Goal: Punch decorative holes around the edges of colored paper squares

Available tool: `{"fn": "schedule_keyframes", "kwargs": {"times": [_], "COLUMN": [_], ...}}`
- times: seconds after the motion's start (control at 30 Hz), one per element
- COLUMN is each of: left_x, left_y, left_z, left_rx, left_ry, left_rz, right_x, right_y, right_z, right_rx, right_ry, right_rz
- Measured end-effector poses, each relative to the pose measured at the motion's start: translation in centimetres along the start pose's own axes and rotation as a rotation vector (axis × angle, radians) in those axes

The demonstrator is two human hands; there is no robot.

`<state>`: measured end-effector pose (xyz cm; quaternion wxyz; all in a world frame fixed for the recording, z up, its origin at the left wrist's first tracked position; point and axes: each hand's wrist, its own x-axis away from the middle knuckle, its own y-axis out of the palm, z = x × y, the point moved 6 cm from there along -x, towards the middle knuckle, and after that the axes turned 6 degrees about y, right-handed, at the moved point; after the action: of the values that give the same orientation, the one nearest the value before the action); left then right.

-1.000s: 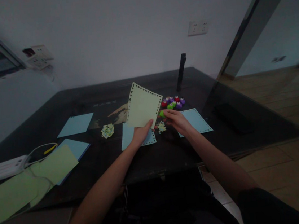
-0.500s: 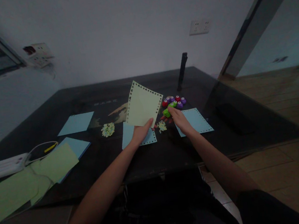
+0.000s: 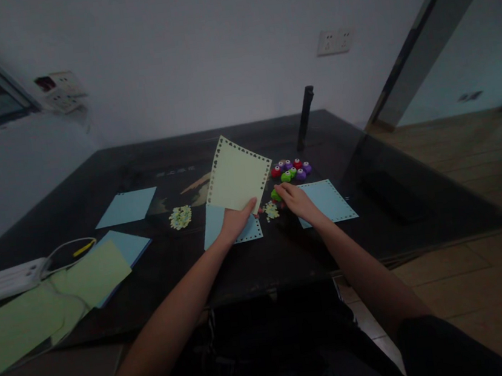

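Note:
My left hand (image 3: 237,220) grips the lower edge of a pale yellow-green paper sheet (image 3: 238,177), held tilted up above the table. Punched holes run along its left, top and right edges. Closed around a green craft punch (image 3: 276,195), my right hand (image 3: 296,199) is just right of the sheet's lower corner. Below the raised sheet lies a blue sheet (image 3: 212,226) with holes along its edge. Another punched blue sheet (image 3: 329,201) rests beside my right wrist. Small punched-out paper bits (image 3: 271,211) are heaped between my hands.
Several red, purple and green craft punches (image 3: 292,171) stand behind my right hand. A second heap of paper bits (image 3: 181,217) lies left. Farther left are a blue sheet (image 3: 127,207), yellow-green sheets (image 3: 97,274) and a white power strip (image 3: 6,282). A black upright post (image 3: 305,117) stands at the back.
My right hand has moved slightly left and down with the green punch, closer to the sheet's lower corner. The left hand and its sheet stay nearly in place.

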<state>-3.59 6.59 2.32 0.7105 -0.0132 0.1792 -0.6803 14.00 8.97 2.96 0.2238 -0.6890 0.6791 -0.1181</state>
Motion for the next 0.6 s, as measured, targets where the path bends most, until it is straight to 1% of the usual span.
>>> {"fn": "schedule_keyframes", "kwargs": {"times": [0.17, 0.27, 0.4, 0.5, 0.6], "left_x": [-0.2, -0.3, -0.5, -0.7, -0.8], "left_y": [0.5, 0.5, 0.2, 0.0, -0.2], "left_z": [-1.0, -1.4, -1.1, -0.8, -0.4], "left_rx": [0.075, 0.089, 0.057, 0.014, -0.039], "left_ry": [-0.032, -0.034, 0.024, 0.083, 0.126], "left_rz": [-0.05, -0.045, -0.029, -0.052, -0.071], "right_x": [0.0, -0.2, -0.2, 0.0, 0.4], "right_y": [0.0, 0.1, 0.1, 0.2, 0.1], "right_z": [-0.1, -0.1, -0.2, -0.7, -1.2], "right_rx": [-0.013, -0.041, -0.098, -0.152, -0.266], "right_ry": [-0.013, -0.035, -0.05, -0.056, -0.022], "right_rz": [0.009, 0.006, -0.007, -0.056, -0.099]}}
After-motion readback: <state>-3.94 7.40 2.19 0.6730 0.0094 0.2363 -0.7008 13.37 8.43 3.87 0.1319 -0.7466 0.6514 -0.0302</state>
